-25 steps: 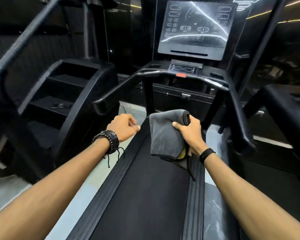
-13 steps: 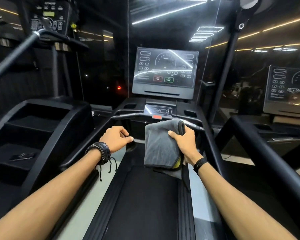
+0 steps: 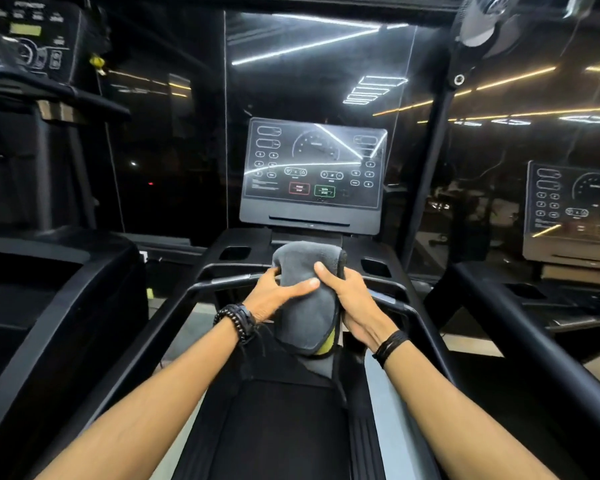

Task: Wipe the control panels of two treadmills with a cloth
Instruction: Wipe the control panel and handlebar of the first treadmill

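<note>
Both grips are on the folded grey microfibre cloth with the yellow-green inner edge (image 3: 305, 306): my right hand (image 3: 352, 303) is curled round its right side, thumb laid over the front face, and my left hand (image 3: 274, 294) lies against its left side with the thumb stretched across the front and the fingers behind, so the cloth is pinched between the two. It hangs in the air over the black curved front handlebar (image 3: 222, 280) of the treadmill, its top fold just below the console, touching nothing I can make out. The nearer task surface, the flat dark-grey control panel with white button outlines and red and green keys (image 3: 312, 168), stands upright ahead and above, well apart from the cloth; no wiping contact yet, in my judgement. The second, similar control panel on the neighbouring treadmill (image 3: 575, 206) sits at the right edge, also untouched. Note for the step: I would use the left hand only to flatten the fold into a broad pad, settle that pad under the right palm, then reach up and lay it flat on the top corner, working in overlapping passes downward. Keep pressure light over the red and green keys, since a firm press may trigger them. Bright ceiling-light streaks reflect on the glass, so smears will be hard to read; I would check from another angle.
</note>
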{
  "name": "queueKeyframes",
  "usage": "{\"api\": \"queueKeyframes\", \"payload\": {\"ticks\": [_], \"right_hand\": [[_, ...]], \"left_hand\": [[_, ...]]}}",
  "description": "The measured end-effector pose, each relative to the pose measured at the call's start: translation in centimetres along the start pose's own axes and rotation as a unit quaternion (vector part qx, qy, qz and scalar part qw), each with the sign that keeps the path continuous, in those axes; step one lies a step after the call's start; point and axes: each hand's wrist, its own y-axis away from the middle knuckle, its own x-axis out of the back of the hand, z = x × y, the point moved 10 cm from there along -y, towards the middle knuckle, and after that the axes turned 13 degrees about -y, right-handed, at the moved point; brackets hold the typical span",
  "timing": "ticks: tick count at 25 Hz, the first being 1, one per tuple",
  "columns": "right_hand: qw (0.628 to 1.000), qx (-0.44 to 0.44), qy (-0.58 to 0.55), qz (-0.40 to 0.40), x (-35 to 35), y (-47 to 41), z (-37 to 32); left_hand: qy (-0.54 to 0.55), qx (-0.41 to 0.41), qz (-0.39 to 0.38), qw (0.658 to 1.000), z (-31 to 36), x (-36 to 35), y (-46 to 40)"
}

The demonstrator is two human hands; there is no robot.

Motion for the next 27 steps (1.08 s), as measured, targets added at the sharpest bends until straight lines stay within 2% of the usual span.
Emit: {"api": "queueKeyframes", "payload": {"ticks": [2, 3, 6, 8, 11, 14, 16, 19, 25, 27], "right_hand": [[1.0, -0.029, -0.009, -0.005, 0.5, -1.9, 0.8], [1.0, -0.017, 0.013, 0.005, 1.1, -3.1, 0.8], [0.985, 0.065, 0.142, 0.07, 4.3, -7.1, -0.5], [0.974, 0.065, 0.193, 0.097, 6.0, -9.9, -0.2], [0.99, -0.013, 0.123, 0.066, 7.7, -15.4, 1.5], [0.998, -0.026, 0.036, 0.046, 7.9, -20.7, 0.3], [0.998, 0.003, 0.011, 0.055, 8.2, -23.7, -0.7], [0.996, 0.083, 0.034, 0.029, 7.3, -27.6, -2.9], [0.977, 0.166, 0.131, 0.036, 6.1, -36.6, -3.3], [0.963, 0.194, 0.181, 0.036, 5.2, -39.7, -3.9]], "left_hand": [[0.021, -0.02, 0.002, 1.0, 0.4, -0.1, -2.1], [0.021, -0.026, 0.012, 0.999, 0.3, 0.1, -3.5], [0.021, -0.03, 0.064, 0.997, -1.0, 1.1, -8.2], [0.023, -0.039, 0.092, 0.995, -1.5, 1.6, -11.7], [0.037, -0.056, 0.11, 0.992, -0.8, 1.4, -17.0], [0.022, -0.085, 0.185, 0.979, 2.1, 2.0, -22.1], [-0.016, -0.093, 0.241, 0.966, 3.7, 3.1, -24.7], [-0.069, -0.082, 0.291, 0.951, 5.8, 4.8, -27.5], [-0.08, -0.079, 0.272, 0.956, 5.7, 9.9, -35.4], [-0.12, -0.091, 0.272, 0.95, 6.0, 12.2, -37.6]]}}
